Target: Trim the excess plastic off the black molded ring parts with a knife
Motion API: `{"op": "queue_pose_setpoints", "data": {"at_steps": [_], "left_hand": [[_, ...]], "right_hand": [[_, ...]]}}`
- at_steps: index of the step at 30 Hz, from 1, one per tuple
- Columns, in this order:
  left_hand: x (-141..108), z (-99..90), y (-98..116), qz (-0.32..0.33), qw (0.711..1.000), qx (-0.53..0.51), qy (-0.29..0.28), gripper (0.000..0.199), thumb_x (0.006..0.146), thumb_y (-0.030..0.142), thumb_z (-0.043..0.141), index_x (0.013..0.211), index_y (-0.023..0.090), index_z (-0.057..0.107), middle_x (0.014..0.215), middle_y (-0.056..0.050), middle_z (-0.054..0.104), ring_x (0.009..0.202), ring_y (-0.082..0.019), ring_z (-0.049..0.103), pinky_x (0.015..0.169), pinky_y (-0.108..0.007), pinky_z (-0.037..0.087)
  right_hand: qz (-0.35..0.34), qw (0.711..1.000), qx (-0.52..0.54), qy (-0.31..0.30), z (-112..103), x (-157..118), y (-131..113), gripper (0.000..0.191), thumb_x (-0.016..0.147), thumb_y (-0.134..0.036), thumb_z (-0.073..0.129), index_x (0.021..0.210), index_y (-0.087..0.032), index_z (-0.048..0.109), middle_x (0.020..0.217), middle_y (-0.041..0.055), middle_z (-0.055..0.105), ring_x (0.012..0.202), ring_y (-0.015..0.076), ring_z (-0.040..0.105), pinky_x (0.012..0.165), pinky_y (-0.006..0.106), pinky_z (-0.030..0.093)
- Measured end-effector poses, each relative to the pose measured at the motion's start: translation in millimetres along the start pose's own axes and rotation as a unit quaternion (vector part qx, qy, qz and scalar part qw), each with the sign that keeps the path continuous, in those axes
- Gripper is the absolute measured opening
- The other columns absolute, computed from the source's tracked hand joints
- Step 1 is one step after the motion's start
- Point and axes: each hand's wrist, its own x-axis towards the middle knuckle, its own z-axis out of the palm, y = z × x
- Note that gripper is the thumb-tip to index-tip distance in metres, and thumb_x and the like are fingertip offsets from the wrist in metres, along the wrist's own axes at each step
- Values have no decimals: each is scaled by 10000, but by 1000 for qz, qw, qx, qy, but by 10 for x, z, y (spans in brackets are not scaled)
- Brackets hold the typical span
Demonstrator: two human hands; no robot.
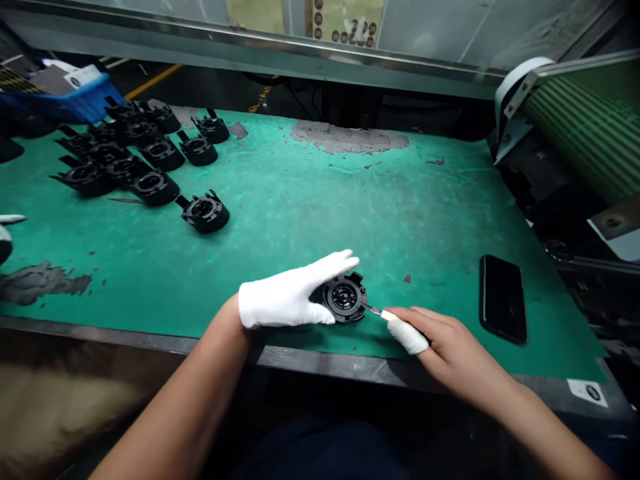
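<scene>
My left hand [293, 290], in a white glove, grips a round black plastic part [344, 298] from its left side, the thumb along the near edge and the fingers along the far edge. Concentric rings and small openings show on the part's upper face. My right hand [440, 337], bare except for a white cover on the thumb, is closed around a small knife [384, 313] with a pale handle. The thin metal tip of the knife reaches the right side of the black part. Whether the tip presses into it I cannot tell.
Several black round parts with upright tabs [115, 150] stand at the left, one [205, 212] nearer. A black phone [503, 298] lies at right, beside a green ribbed conveyor belt [590, 120]. A blue bin [75, 100] stands far left. The green mat [400, 207] has worn grey patches.
</scene>
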Motion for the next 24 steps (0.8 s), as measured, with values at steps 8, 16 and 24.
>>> {"op": "queue_pose_setpoints", "data": {"at_steps": [8, 16, 24], "left_hand": [[83, 936, 224, -150, 914, -90, 365, 1107, 690, 593, 812, 1538, 202, 218, 1537, -146, 388, 1425, -318, 391, 1208, -482, 339], [175, 1039, 161, -145, 907, -49, 392, 955, 751, 588, 765, 1494, 227, 287, 1415, -110, 524, 1302, -295, 530, 1138, -463, 438], [175, 1060, 179, -139, 908, -32, 394, 909, 778, 567, 752, 1482, 202, 306, 1416, -107, 524, 1310, -266, 523, 1146, -422, 430]], "right_hand": [[-43, 994, -103, 2, 1, 305, -50, 384, 977, -255, 434, 1320, -290, 603, 1006, 38, 688, 907, 201, 656, 794, 341, 495], [-56, 991, -122, -16, -46, 399, -22, 389, 982, -254, 422, 1327, -307, 594, 965, 19, 685, 872, 182, 657, 755, 312, 479], [-17, 981, -193, 15, -111, 472, -49, 401, 979, -265, 419, 1342, -315, 580, 1035, 21, 701, 924, 216, 672, 741, 334, 487]]}}
